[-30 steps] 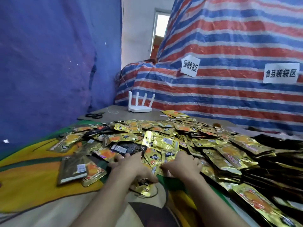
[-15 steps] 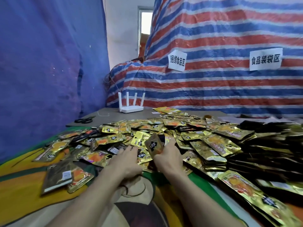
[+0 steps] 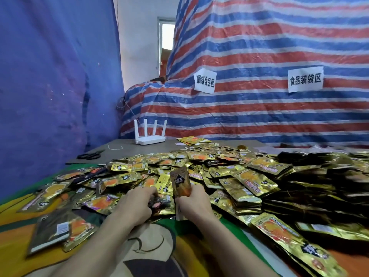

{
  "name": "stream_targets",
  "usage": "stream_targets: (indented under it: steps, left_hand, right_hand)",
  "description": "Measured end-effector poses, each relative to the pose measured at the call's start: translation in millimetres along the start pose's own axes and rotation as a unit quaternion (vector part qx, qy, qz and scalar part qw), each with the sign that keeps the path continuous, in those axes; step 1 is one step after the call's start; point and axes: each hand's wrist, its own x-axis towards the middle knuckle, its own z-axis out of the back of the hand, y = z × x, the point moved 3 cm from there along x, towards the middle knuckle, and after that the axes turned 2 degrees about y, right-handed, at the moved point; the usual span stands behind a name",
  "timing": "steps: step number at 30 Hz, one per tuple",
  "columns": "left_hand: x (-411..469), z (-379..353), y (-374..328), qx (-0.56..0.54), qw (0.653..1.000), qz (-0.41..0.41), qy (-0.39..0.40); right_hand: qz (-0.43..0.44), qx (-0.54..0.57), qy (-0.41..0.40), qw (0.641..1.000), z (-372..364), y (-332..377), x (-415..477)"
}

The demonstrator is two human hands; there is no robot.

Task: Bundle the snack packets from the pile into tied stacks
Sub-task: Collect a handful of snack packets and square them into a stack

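Early going, I judge: the pile [image 3: 219, 172] lies loose, with no tied stack plainly visible. At its near edge the right hand [image 3: 194, 202] grips 1 upright packet [image 3: 180, 183]; the left hand [image 3: 137, 204] clutches flat packets [image 3: 160, 203].

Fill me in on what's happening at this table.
A person is gathering snack packets by hand. The right hand holds one gold packet upright at the near edge of the pile, while the left hand grips a dark packet lying beside it. No tie is visible on either. Farther back lie scissors and a router.
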Motion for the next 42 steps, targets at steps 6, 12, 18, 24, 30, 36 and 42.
stream_targets:
  steps: [6, 12, 18, 24, 30, 36, 42]
  left_hand:
    - [-6, 14, 11, -0.048, 0.991, 0.029, -0.122]
    - [-10, 42, 14, -0.152, 0.963, 0.044, -0.216]
    - [-19, 46, -1, -0.513, 0.826, 0.045, -0.230]
    - [-26, 30, -23, -0.625, 0.773, 0.025, -0.110]
    - [-33, 4, -46, -0.588, 0.809, -0.013, -0.004]
    - [-40, -4, -66, -0.683, 0.729, -0.026, 0.022]
    - [-40, 1, -67, -0.709, 0.702, -0.053, -0.048]
  right_hand:
    - [0.002, 0.147, 0.016, 0.989, 23, 15, -2]
    - [-0.023, 0.149, 0.026, 0.988, 30, -7, -13]
    - [0.009, 0.183, 0.022, 0.983, 31, -7, -18]
    - [0.063, 0.265, 0.014, 0.962, 30, 3, -26]
    - [0.088, 0.306, 0.007, 0.948, 25, 3, -23]
    - [0.139, 0.347, 0.006, 0.927, 6, 6, -31]
    - [0.167, 0.346, -0.025, 0.923, 4, 13, -36]
